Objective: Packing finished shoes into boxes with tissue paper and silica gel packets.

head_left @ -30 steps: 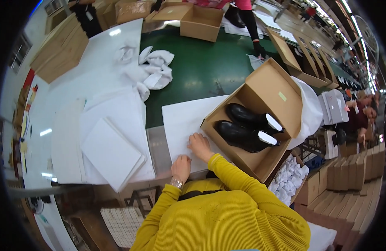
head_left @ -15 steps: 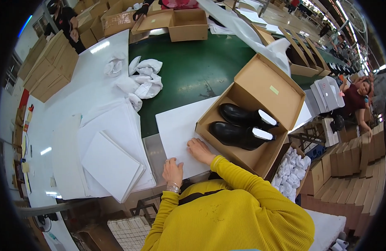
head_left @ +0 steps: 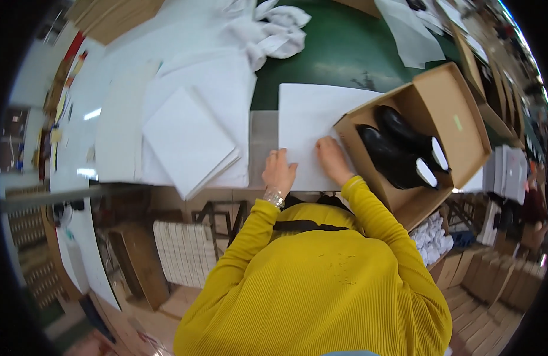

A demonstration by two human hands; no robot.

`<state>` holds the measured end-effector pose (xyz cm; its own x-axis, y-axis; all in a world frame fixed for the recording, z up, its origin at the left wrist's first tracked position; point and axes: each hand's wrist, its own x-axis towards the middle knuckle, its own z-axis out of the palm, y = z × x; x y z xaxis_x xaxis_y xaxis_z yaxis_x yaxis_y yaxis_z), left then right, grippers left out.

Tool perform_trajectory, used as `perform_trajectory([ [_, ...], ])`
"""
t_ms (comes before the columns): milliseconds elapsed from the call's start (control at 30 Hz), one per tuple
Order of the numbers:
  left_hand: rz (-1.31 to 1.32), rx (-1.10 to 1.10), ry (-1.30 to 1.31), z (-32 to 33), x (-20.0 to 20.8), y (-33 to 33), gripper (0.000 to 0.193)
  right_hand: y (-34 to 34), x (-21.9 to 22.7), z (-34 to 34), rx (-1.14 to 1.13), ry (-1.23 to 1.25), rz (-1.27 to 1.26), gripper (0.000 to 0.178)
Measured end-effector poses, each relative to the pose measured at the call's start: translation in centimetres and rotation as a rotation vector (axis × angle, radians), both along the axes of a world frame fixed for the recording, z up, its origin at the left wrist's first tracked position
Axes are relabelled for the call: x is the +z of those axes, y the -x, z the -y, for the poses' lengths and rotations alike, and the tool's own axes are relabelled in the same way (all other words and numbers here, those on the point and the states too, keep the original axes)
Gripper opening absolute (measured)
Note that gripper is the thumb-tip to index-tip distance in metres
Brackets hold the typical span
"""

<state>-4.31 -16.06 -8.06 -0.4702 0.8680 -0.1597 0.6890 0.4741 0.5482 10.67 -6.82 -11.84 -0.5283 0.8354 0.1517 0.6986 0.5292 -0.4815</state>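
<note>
A white paper sheet (head_left: 312, 110) lies on the table in front of me. At its left edge rests my left hand (head_left: 279, 173), thumb spread from the bent fingers, gripping nothing that I can see. My right hand (head_left: 333, 160) lies on the sheet close to the box, fingers loosely bent and slightly blurred, holding nothing visible. Right of it, an open brown cardboard shoebox (head_left: 398, 204) sits tilted, its lid folded back. Two black ankle boots (head_left: 383, 154) lie inside, with white stuffing (head_left: 427, 172) showing at their openings.
On the left stands a stack of white paper (head_left: 188, 139). Crumpled white paper (head_left: 280, 32) lies beyond it beside the green surface (head_left: 336, 38). More balled paper (head_left: 431, 240) fills a container below the shoebox. Dark stools (head_left: 220, 216) stand under the table edge.
My view has tilted down and turned, so the table sits higher in the picture. Both hands stay at the sheet; my right fingers look more bent. The boots remain in the box.
</note>
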Motion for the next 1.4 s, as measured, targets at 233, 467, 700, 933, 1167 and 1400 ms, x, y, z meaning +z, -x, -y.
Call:
perform_trajectory([
  [233,-0.059,-0.132,-0.045,1.2,-2.1,-0.1,0.014,1.6,0.6,0.4,0.16,0.039,0.169,0.009],
  [467,0.022,0.005,-0.167,2.5,-0.9,0.7,0.014,2.9,0.2,-0.1,0.055,-0.004,0.052,0.008],
  [700,-0.068,-0.293,-0.188,4.6,-4.6,0.4,0.016,15.0,6.0,-1.6,0.27,0.088,-0.198,0.017],
  [933,0.01,-0.175,-0.107,3.8,-5.2,-0.8,0.025,19.8,4.1,-1.0,0.384,0.138,-0.072,0.025],
  [1167,0.047,-0.068,-0.103,3.6,-2.6,1.5,0.031,6.1,1.5,-1.2,0.087,0.007,0.097,0.024],
  [1400,0.273,0.036,-0.194,2.7,-2.7,2.3,0.045,5.5,-0.2,-1.0,0.136,-0.102,0.164,0.007],
])
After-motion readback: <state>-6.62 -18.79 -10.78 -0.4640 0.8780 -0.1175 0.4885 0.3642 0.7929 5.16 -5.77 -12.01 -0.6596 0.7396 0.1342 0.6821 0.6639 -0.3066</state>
